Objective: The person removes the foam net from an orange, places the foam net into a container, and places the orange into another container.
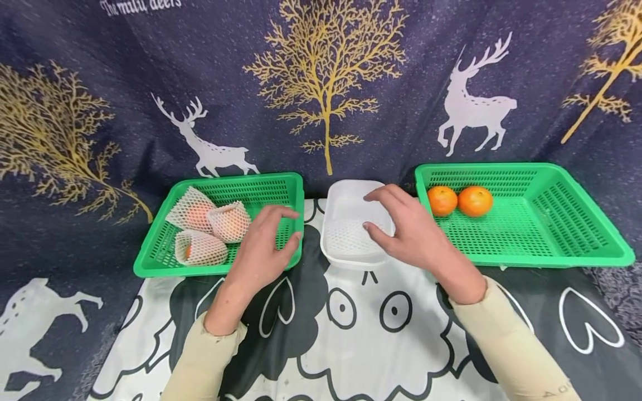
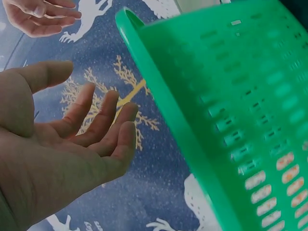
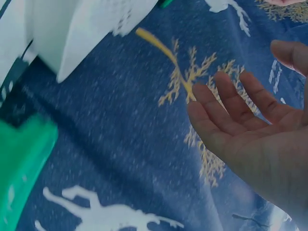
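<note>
Site: kind of room uncertain; looks like a draped work corner, home or lab not distinguishable. Evidence: dark curtain (image 1: 225,72) printed with deer (image 1: 473,111) and trees (image 1: 327,106) closes off the far side; cartoon-print cloth (image 1: 371,351) lies beneath green baskets (image 1: 526,260) and white tray (image 1: 351,236).

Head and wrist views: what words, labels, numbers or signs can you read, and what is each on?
"The milu deers": white lettering on the dark backdrop, top left of the head view.
Right sleeve: faint marks, too small to read.
Both wrist views: white marks on the backdrop, too blurred to read.
Left green basket, right green basket, white tray: nothing readable.
</note>
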A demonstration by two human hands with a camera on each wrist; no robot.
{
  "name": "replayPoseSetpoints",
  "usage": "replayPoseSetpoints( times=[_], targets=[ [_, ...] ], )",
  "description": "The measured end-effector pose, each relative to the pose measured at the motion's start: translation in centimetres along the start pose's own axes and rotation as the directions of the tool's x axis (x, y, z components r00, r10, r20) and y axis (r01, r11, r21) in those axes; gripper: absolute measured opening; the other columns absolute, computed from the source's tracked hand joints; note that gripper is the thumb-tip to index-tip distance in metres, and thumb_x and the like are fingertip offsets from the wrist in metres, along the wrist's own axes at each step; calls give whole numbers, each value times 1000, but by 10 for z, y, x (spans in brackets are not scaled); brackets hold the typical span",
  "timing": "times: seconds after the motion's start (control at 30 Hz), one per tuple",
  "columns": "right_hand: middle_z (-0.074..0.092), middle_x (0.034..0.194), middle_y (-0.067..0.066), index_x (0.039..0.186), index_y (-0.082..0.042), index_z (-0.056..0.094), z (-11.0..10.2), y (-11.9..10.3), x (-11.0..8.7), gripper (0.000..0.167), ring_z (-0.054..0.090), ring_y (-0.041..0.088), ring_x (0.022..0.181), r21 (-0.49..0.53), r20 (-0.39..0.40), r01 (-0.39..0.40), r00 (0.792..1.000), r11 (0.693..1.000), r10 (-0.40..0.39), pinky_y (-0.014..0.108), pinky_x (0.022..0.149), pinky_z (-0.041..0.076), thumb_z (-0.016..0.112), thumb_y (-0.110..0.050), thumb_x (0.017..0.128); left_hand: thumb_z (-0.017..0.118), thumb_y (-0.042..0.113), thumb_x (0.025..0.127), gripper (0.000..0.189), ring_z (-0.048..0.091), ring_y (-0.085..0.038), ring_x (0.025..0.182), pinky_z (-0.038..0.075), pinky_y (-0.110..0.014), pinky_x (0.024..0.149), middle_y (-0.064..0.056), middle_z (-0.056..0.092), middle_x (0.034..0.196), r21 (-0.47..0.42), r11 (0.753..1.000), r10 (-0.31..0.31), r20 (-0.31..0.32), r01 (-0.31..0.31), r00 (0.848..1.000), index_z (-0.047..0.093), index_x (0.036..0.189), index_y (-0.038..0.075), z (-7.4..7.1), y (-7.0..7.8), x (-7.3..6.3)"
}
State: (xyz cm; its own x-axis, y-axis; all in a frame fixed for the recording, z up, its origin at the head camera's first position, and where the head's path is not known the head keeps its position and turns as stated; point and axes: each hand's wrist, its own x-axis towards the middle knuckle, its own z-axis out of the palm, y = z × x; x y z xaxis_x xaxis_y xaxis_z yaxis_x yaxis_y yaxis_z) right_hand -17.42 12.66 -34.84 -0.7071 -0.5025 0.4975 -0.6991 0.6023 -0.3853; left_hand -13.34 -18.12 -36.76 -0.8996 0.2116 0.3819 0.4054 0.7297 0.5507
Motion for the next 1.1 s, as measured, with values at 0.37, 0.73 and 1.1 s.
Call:
replayPoseSetpoints(
  times=[0.37,0.73,1.1],
  targets=[
    [64,129,7,131,-7,65,31,-23,3,38,62,24,120,87,14,54,998,995,-55,44,103,53,76,-21,97,71,17,102,36,56,-34,131,47,-54,106,-13,58,138,40,997,-65,1,65,998,63,136,8,-22,-17,-6],
    [64,130,8,132,-6,67,59,-42,7,40,62,25,122,107,9,156,987,982,-158,39,109,49,79,-18,95,71,16,102,35,53,-39,131,45,-58,107,-16,60,132,97,991,-91,6,90,996,64,134,6,-28,-38,-8],
    [62,136,6,136,-8,68,85,-59,12,43,58,23,130,140,66,185,978,973,-196,35,113,47,80,-18,96,70,18,103,37,54,-41,129,45,-59,102,-20,58,136,139,982,-134,48,126,990,64,137,5,-40,-46,-3]
  ],
)
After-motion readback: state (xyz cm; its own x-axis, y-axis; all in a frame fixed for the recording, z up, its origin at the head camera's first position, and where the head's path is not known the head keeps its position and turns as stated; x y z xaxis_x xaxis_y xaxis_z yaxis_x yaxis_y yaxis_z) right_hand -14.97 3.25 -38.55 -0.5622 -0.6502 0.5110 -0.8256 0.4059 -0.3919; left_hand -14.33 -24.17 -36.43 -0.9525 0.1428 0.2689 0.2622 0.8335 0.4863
